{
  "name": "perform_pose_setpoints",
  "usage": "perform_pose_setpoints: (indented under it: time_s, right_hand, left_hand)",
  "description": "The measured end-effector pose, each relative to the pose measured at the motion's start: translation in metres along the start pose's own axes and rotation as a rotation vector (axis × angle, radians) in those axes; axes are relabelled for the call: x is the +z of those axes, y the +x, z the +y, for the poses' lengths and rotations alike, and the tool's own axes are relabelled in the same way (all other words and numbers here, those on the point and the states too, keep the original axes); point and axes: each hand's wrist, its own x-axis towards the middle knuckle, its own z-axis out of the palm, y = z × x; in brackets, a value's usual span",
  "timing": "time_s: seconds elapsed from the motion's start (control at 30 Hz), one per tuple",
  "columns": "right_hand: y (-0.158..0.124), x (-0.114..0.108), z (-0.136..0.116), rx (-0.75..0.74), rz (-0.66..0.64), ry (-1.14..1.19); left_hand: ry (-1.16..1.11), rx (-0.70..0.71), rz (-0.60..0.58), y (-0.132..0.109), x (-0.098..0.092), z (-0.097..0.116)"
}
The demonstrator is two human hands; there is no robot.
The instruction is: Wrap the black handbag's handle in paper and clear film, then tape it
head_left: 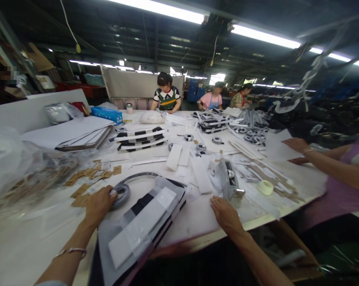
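Note:
At the left, my left hand (100,204) is closed on the edge of a coiled grey strap (123,194), whose loose length curves over toward a bag. That flat grey-and-black bag (108,234) lies aslant at the front edge of the table, with a white foam-like pad (142,226) on top under what looks like clear tape. My right hand (225,214) rests near the table edge with its fingers stretched out and nothing in them. Just beyond its fingertips stands a grey tape dispenser (225,178).
Brown paper tags (90,174) lie at left, white pads (201,176) in the middle. Black-and-white bundles (142,139) and a tape roll (265,187) sit farther off. A co-worker's hand (295,145) holds a white sheet (276,145) at right; several people work across the table (194,234).

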Motion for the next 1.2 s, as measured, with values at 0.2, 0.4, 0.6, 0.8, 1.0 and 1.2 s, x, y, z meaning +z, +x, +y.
perform_pose_setpoints:
  time_s: [0.2,0.4,0.6,0.8,1.0,1.2]
  right_hand:
    - [-0.005,-0.009,0.001,-0.003,0.018,0.057]
    - [0.0,-0.018,0.004,0.065,-0.036,0.082]
    - [0.013,-0.03,0.002,0.109,-0.08,0.056]
    - [0.027,-0.039,-0.006,0.108,-0.21,-0.026]
    - [0.042,-0.043,-0.007,0.141,-0.264,-0.014]
    - [0.069,-0.037,-0.007,0.226,-0.215,0.025]
  left_hand:
    - [-0.001,-0.01,-0.038,-0.002,-0.005,0.003]
    - [0.039,-0.027,-0.011,-0.005,-0.011,0.007]
    - [0.0,-0.042,-0.022,-0.003,-0.007,0.005]
    - [0.02,-0.031,-0.034,-0.005,-0.01,0.007]
    - [0.04,-0.005,-0.014,-0.007,-0.011,0.007]
    - [0.033,-0.015,0.013,-0.003,-0.001,0.001]
